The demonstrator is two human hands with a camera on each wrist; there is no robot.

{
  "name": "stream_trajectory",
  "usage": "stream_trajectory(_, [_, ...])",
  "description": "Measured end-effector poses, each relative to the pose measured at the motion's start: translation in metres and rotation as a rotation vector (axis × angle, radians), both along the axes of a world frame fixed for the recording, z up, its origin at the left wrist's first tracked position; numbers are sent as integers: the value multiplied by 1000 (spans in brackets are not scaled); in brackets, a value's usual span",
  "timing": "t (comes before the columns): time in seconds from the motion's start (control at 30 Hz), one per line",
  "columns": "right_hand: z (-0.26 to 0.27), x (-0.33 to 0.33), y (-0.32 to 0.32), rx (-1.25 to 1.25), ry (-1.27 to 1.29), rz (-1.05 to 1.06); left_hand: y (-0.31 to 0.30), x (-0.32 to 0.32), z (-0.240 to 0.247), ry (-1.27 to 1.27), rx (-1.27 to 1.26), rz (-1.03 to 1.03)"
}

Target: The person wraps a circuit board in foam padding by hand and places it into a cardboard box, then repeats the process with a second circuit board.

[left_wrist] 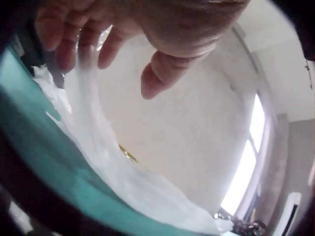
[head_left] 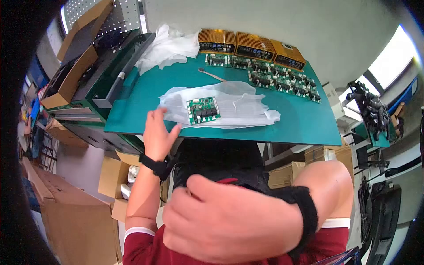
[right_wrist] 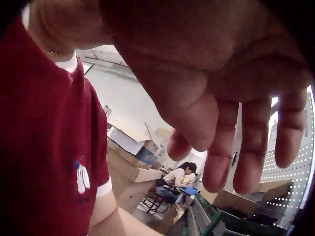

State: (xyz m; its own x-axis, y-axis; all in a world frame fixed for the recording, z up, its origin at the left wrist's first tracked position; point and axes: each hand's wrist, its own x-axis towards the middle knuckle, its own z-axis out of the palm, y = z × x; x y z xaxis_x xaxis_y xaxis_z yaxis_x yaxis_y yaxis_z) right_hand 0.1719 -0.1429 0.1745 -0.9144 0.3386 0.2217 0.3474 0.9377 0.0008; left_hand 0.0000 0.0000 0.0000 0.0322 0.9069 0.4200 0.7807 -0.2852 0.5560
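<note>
A green circuit board (head_left: 203, 110) with black and white components lies on a flattened white plastic bag (head_left: 247, 106) on the green table. My left hand (head_left: 160, 134) is over the table's front edge, just left of the bag, with fingers spread and nothing in them. In the left wrist view the white bag (left_wrist: 113, 162) stretches below that hand's fingertips. Close to the head camera, in front of my chest, my right hand (head_left: 232, 218) is raised away from the table. Its fingers (right_wrist: 251, 162) hang relaxed in the right wrist view and hold nothing.
Gold finned boxes (head_left: 255, 46) stand along the table's back edge, with several more circuit boards (head_left: 282, 81) before them. A small brush-like tool (head_left: 212, 74) and crumpled white plastic (head_left: 170, 46) lie further left. Cardboard boxes (head_left: 70, 221) stand on the floor. A seated person (right_wrist: 176, 179) works in the background.
</note>
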Motion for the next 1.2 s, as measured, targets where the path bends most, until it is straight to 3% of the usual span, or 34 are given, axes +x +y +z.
stream_trajectory(0.07, [11, -2, -3, -57, 64, 98, -6, -12, 14, 156, 44, -7])
stream_trajectory(0.1, [9, 21, -5, -63, -81, 101, -6, 35, -20, 11, 45, 2])
stream_trajectory(0.3, [10, 19, -11, 174, -11, 73, 7, 18, -27, 259, 84, -129])
stream_trajectory(0.43, [-15, 11, -17, 278, 153, 18, 11, 18, -36, 238, 45, -83])
stream_trajectory(0.57, [-25, 11, -17, 338, 139, -17, -9, 15, -17, 130, 122, -133])
stream_trajectory(0.6, [-24, 9, -13, 249, 218, 17, -10, 11, -14, 137, 121, -117])
stream_trajectory(0.7, [-15, 15, -17, 350, 66, -30, -11, 8, -14, 161, 231, -164])
stream_trajectory(0.83, [-1, 6, -11, 195, 51, 85, -2, 5, -23, 193, 207, -114])
stream_trajectory(1.0, [-28, -8, 12, -29, 128, 87, 13, 10, -38, 193, 240, -149])
stream_trajectory(1.1, [-67, 10, 95, -5, 73, -312, 3, 8, -34, 103, 199, -116])
stream_trajectory(1.13, [-95, 27, 128, 49, 167, -326, -1, 6, -35, 120, 215, -121])
stream_trajectory(1.17, [-114, 35, 151, -49, 87, -482, -3, 4, -36, 139, 234, -130])
stream_trajectory(1.2, [-135, 43, 165, -49, 119, -494, -6, 3, -36, 126, 241, -116])
